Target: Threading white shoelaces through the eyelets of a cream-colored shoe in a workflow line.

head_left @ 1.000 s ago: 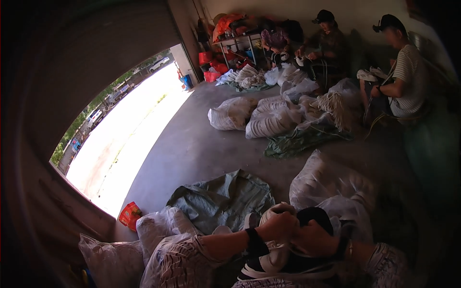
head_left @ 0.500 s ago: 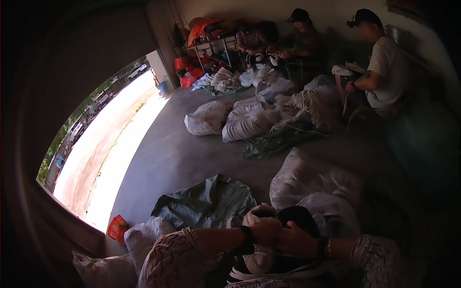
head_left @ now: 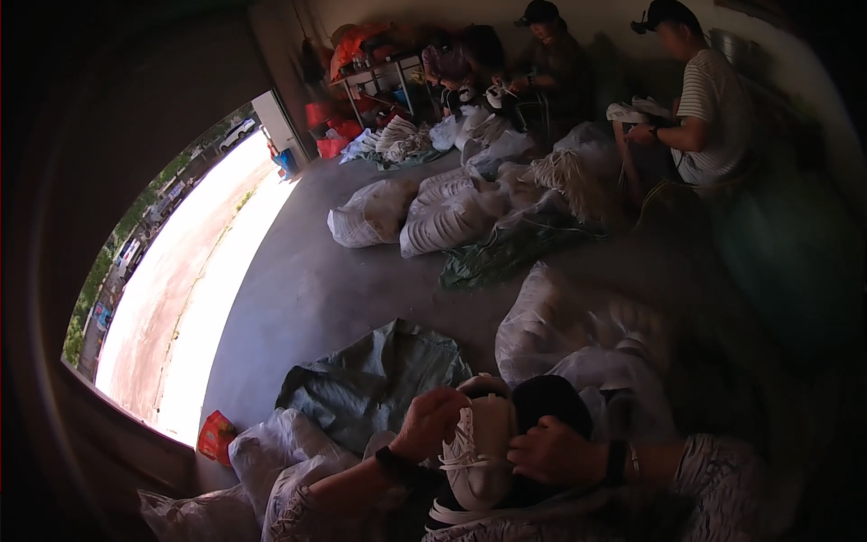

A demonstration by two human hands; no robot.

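Note:
A white lace-up shoe (head_left: pixel 479 447) with a dark sole stands toe-up in my lap at the bottom centre. My left hand (head_left: pixel 427 423) grips its left side near the laces. My right hand (head_left: pixel 553 453) closes on its right side, fingers at the lacing. A dark rounded object (head_left: pixel 553 402), which I cannot identify, sits just behind the shoe. Patterned sleeves cover both forearms, and each wrist carries a band.
Clear plastic sacks (head_left: pixel 578 325) of white goods lie ahead of my knees, beside a crumpled green tarp (head_left: pixel 375 379). More filled sacks (head_left: pixel 452 212) sit mid-floor. Two seated people (head_left: pixel 704 108) work at the far wall. A wide bright doorway (head_left: pixel 181 289) opens on the left.
My view has tilted down and turned left. The shoe has turned more upright between my hands, and both hands have shifted along its laces.

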